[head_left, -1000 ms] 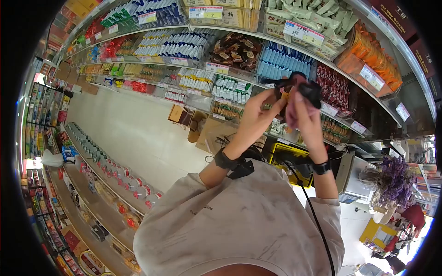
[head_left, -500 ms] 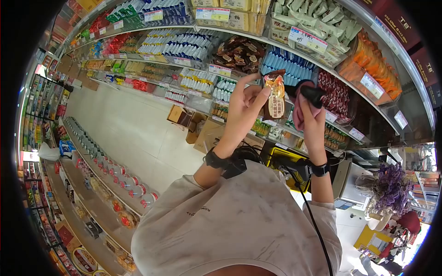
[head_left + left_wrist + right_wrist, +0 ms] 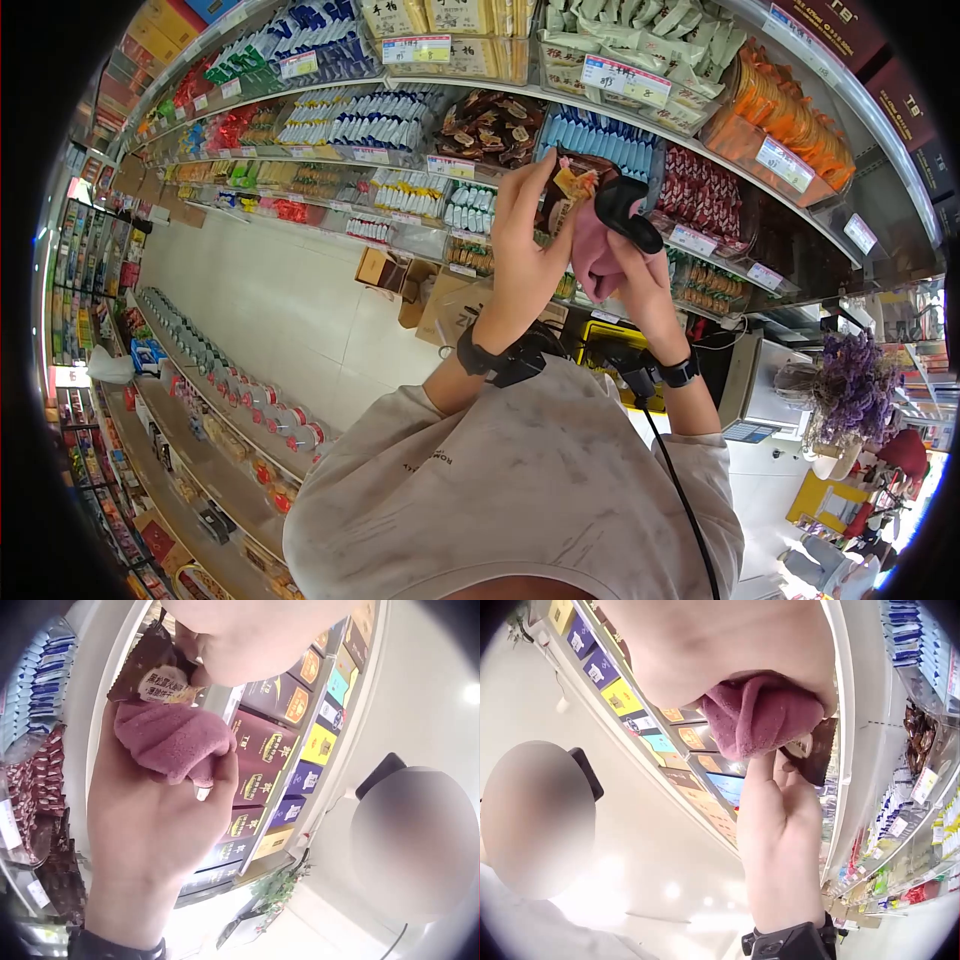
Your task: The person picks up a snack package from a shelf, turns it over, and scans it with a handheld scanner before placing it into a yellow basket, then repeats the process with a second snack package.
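Observation:
A brown, printed biscuit packet (image 3: 574, 182) is pinched in my left hand (image 3: 525, 245), raised in front of the shelves. My right hand (image 3: 640, 288) grips a bunched pink cloth (image 3: 594, 262) right at the packet's side. A black piece (image 3: 628, 214) folds over the cloth's top in the head view. In the left wrist view, the packet (image 3: 154, 673) shows its lettering above the pink cloth (image 3: 169, 739). The right wrist view has the cloth (image 3: 757, 720) covering part of the packet (image 3: 819, 754), with my left fingers beneath.
Shelves ahead carry clear bins of wrapped snacks, among them brown packets (image 3: 490, 128), light blue packets (image 3: 600, 140) and orange ones (image 3: 790, 120), with price tags along the edges. A yellow crate (image 3: 612, 335) stands below my hands. Dried purple flowers (image 3: 850, 385) are at the right.
Half a second ago the hands were apart, with the packet's printed face towards the head camera. Now the packet is turned and the cloth has come left against it.

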Available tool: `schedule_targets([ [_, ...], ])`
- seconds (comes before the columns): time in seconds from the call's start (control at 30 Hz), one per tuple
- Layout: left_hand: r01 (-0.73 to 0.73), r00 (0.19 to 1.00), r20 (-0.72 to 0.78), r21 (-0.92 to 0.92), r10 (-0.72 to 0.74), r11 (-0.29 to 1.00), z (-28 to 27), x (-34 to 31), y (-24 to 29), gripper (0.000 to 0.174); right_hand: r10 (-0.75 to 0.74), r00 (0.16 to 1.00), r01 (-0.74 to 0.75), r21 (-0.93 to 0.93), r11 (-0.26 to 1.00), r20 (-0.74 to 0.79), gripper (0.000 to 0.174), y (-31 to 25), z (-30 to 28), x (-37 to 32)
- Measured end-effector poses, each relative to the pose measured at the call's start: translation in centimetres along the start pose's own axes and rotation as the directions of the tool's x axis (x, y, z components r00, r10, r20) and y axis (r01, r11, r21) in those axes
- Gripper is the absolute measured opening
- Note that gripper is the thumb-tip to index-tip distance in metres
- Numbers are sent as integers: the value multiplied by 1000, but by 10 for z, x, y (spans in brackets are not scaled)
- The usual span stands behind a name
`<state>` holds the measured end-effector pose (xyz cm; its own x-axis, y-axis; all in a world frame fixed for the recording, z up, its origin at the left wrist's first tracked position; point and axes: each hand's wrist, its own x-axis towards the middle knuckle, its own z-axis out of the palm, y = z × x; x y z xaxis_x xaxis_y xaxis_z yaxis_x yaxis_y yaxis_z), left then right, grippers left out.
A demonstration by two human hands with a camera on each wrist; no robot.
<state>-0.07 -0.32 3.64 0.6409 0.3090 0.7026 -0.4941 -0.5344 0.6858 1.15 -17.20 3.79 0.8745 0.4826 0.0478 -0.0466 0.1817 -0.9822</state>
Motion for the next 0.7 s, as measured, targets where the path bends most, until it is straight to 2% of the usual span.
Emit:
schedule_targets([
  [0.03,-15,1000,15,16,15,1000,1,0,2,64,-13,999,13,-5,1000,-44,24,-9,5,1],
  [0.13,100,991,105,-124,-88,987,9,-3,1,72,-128,989,119,-117,986,-72,25,-6,1,6],
  [0.23,129,984,140,-117,-113,985,11,-4,-5,57,-167,974,146,-137,980,-155,27,-7,3,12],
  [0.33,200,926,357,-193,-121,960,11,-6,-2,37,-282,928,259,-124,958,-243,25,-10,8,26],
  [0.37,204,918,377,-181,-124,962,12,-6,-2,34,-307,913,295,-84,952,-269,23,-9,7,32],
  [0.47,220,894,428,-154,-135,963,14,-6,-5,26,-138,976,116,-135,984,-167,21,-13,-15,37],
  [0.5,263,858,478,-96,-188,960,10,-3,-3,28,-131,978,109,-138,984,-159,21,-12,-21,41],
  [0.6,327,880,433,-255,-194,910,15,-8,-2,39,-108,981,80,-177,981,-158,18,-13,-32,46],
  [0.63,408,859,450,-312,-245,858,16,-8,-1,42,-137,974,88,-259,962,-178,14,-13,-33,47],
  [0.7,554,804,492,-414,-335,722,17,-7,3,49,-147,965,136,-63,989,-219,14,-7,-35,49],
])
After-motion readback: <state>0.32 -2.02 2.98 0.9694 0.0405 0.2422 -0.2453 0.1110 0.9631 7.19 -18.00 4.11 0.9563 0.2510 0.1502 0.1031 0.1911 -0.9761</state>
